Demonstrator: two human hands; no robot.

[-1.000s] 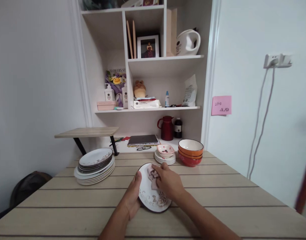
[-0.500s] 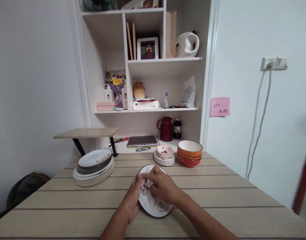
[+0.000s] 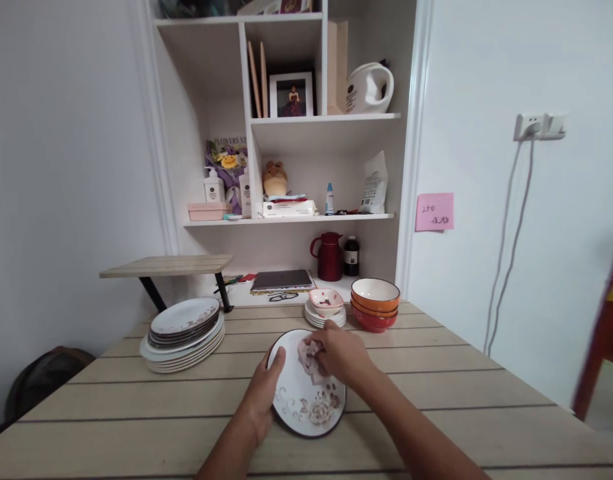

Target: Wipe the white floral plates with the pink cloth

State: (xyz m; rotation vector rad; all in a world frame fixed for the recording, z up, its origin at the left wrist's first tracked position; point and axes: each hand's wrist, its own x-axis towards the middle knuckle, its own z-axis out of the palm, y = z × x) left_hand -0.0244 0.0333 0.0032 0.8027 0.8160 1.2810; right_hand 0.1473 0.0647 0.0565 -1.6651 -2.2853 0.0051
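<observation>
A white plate (image 3: 291,393) with a dark rim and brown flower print is tilted up over the table, facing me. My left hand (image 3: 264,393) grips its left edge, thumb on the face and fingers hidden behind. Bunched under the fingers of my right hand (image 3: 339,353) is a pale pinkish cloth (image 3: 311,363), pressed against the upper right of the plate's face. Just beyond the plate stands a stack of small white plates (image 3: 325,319) with a strawberry-patterned dish (image 3: 326,301) on top.
Orange and red bowls (image 3: 375,307) are stacked at the back right. To the left stand piled larger plates (image 3: 183,337), close to a small raised wooden shelf (image 3: 166,265). Behind the table, a red jug (image 3: 329,257) and a laptop (image 3: 281,280) sit in the shelving unit.
My right hand has moved right with the cloth, away from my left thumb, to the plate's upper right. More of the plate's face now shows. The view has shifted slightly.
</observation>
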